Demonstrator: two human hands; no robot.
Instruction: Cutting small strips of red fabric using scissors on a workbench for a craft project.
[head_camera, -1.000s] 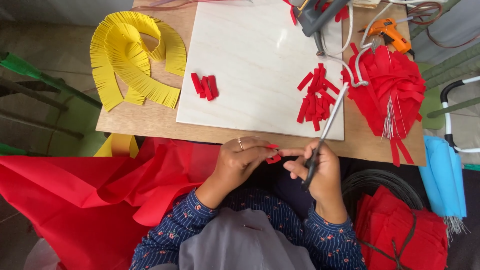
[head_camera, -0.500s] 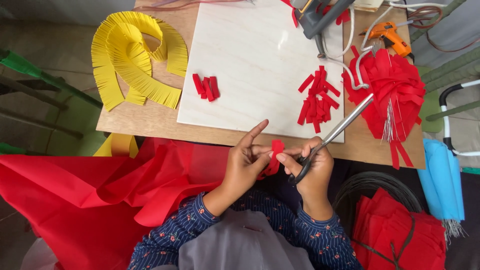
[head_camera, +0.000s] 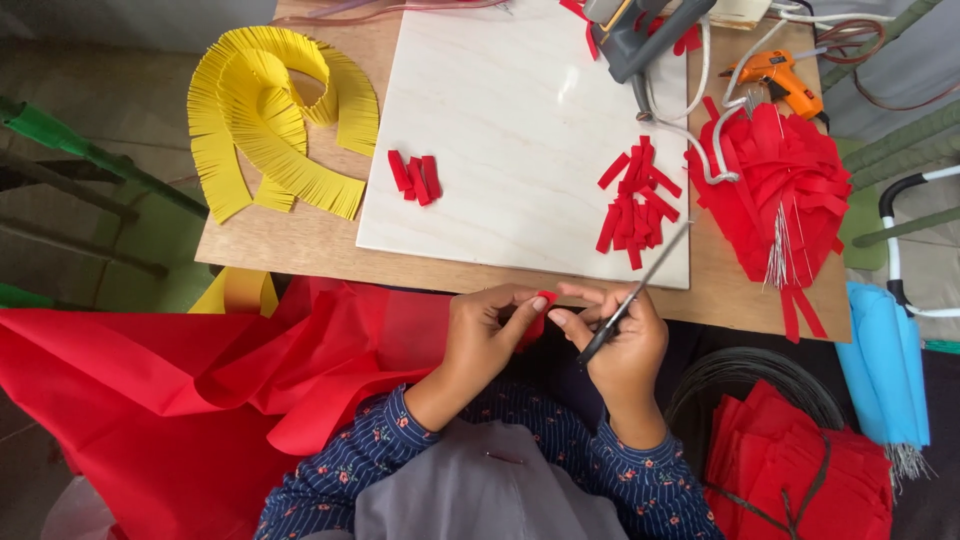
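My left hand (head_camera: 482, 328) pinches a small red paper strip (head_camera: 540, 312) just below the near edge of the wooden table (head_camera: 300, 245). My right hand (head_camera: 622, 345) touches the same strip with its fingertips while gripping a pair of scissors (head_camera: 640, 285), blades pointing up and right over the white board (head_camera: 520, 130). A pile of cut red strips (head_camera: 632, 205) lies on the board's right side, and a smaller group of red strips (head_camera: 415, 177) sits at its left.
Fringed yellow paper (head_camera: 275, 120) curls at the table's left. A heap of red paper (head_camera: 785, 190), an orange glue gun (head_camera: 785, 85) and cables sit at the right. Red sheet (head_camera: 170, 390) drapes over my lap; folded red paper (head_camera: 800, 470) and blue paper (head_camera: 885, 365) lie lower right.
My left hand's fingers, spread half a second ago, have closed onto the red strip. The scissors have tilted and shifted slightly; both hands stay at the table's near edge.
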